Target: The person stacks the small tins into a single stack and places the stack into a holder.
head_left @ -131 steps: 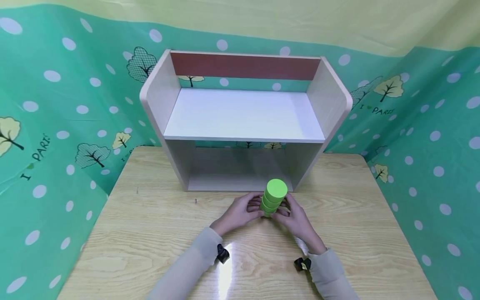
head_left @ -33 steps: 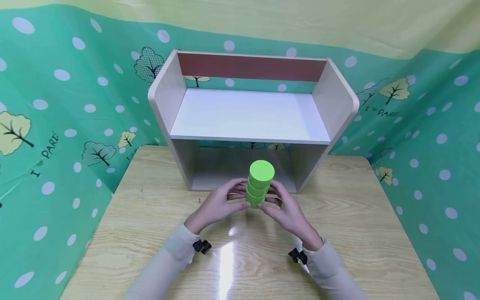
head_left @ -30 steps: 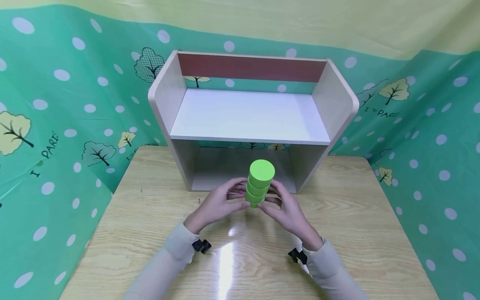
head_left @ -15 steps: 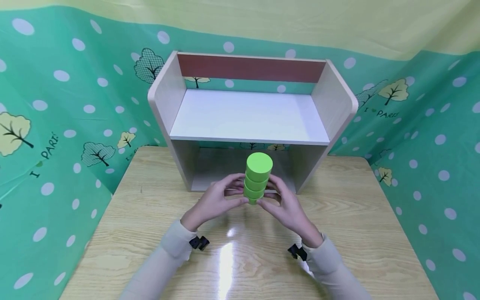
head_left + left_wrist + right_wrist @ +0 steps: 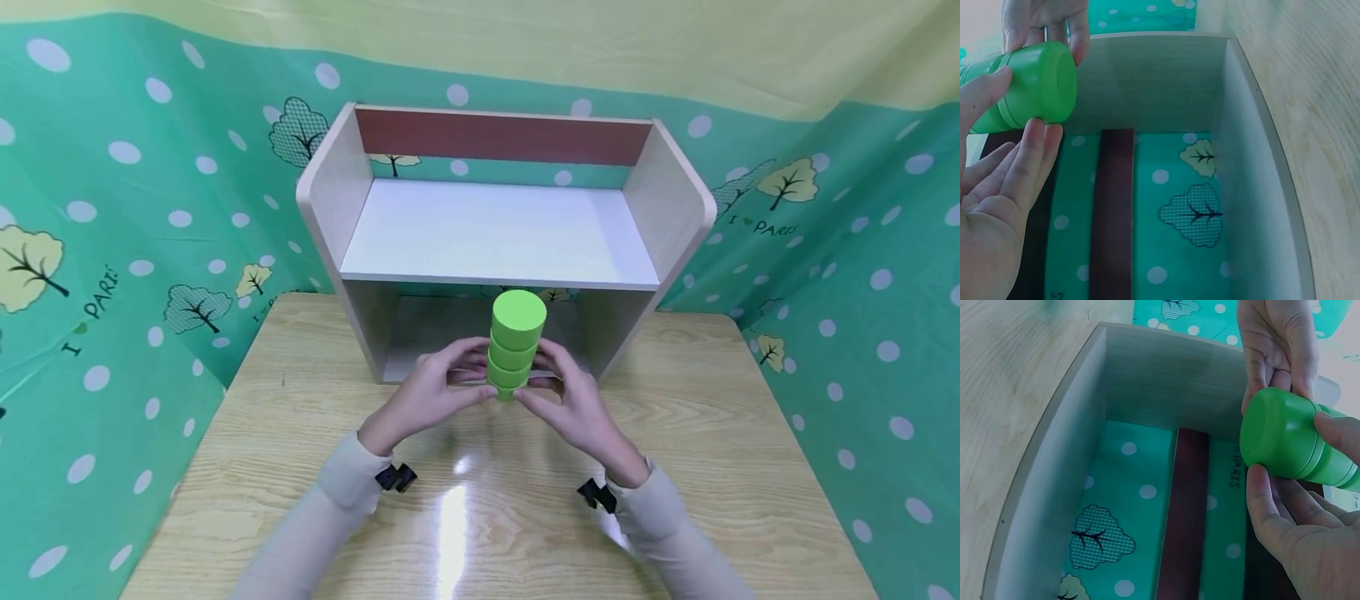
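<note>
A bright green ridged cylinder [image 5: 512, 346], built like several stacked round sections with a flat top, is held in the air between both hands in front of the shelf unit. My left hand [image 5: 437, 385] grips it from the left, the thumb on its near lower part and the fingers behind. From the right, my right hand [image 5: 573, 407] grips it in the same way. In the left wrist view the cylinder [image 5: 1038, 84] shows its rounded base, off any surface. The right wrist view has fingertips of both hands around the cylinder [image 5: 1282, 434]. Some fingers are hidden behind it.
A pale two-level shelf unit [image 5: 498, 233] with a reddish-brown back rail [image 5: 502, 135] stands at the back of the wooden table [image 5: 247, 467]. Its lower compartment [image 5: 435, 321] lies just behind the cylinder. Green dotted cloth [image 5: 112, 350] hangs behind and on both sides.
Over the earlier frames the cylinder has moved left, then farther up and toward the shelf unit. Both hands have travelled with it and keep their hold.
</note>
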A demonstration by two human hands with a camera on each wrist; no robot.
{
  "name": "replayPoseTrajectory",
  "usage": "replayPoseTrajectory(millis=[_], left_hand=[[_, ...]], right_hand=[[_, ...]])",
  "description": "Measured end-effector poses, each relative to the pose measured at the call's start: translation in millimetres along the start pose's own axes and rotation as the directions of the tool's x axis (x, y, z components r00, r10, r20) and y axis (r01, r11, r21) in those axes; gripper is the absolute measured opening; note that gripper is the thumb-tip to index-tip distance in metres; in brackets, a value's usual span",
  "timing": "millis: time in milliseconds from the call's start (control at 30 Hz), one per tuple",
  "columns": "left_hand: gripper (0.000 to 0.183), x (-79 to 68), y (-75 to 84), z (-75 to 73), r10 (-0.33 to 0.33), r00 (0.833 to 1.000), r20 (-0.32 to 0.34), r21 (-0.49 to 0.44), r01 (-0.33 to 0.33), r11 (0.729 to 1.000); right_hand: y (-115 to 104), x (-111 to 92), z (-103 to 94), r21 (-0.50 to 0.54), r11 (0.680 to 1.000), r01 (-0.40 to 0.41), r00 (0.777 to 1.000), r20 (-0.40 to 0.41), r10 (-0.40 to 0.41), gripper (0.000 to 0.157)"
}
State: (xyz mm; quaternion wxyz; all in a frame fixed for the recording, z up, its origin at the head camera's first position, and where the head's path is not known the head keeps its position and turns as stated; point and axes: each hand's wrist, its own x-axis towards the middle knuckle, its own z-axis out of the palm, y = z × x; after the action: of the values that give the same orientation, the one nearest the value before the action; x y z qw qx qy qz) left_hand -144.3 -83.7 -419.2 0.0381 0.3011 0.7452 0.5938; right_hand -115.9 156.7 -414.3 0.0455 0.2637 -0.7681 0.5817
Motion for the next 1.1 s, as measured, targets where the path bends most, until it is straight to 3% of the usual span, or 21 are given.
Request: replayPoseTrajectory(millis=[167,433,633,967,1100], left_hand=[[0.061,2.6,5.5,-3.9,0.019,1.000,-0.015,0.039,-0.018,0.999],[0.064,8.5,21.9,-7.8,0.022,0.999,-0.040,0.021,-0.021,1.000],[0.061,13.4,26.2,-14.2,0.072,0.997,-0.042,0.023,-0.071,0.997],[0.061,21.5,44.2,-24.8,0.104,0.994,-0.039,0.040,-0.102,0.994],[0.062,25.3,51.7,-29.1,0.127,0.991,-0.045,0.051,-0.125,0.991]], right_hand=[[-4.6,5.0,-2.7,-0.038,0.999,0.034,0.999,-0.002,-0.034,0.075],[-14.1,13.3,-6.5,-0.056,0.996,0.076,0.997,0.000,-0.076,0.074],[-22.1,20.4,-10.6,-0.087,0.989,0.121,0.993,-0.003,-0.121,0.076],[-67.5,32.3,-13.4,-0.132,0.980,0.150,0.988,-0.002,-0.152,0.072],[-66.5,37.1,-17.0,-0.124,0.983,0.136,0.990,-0.010,-0.139,0.075]])
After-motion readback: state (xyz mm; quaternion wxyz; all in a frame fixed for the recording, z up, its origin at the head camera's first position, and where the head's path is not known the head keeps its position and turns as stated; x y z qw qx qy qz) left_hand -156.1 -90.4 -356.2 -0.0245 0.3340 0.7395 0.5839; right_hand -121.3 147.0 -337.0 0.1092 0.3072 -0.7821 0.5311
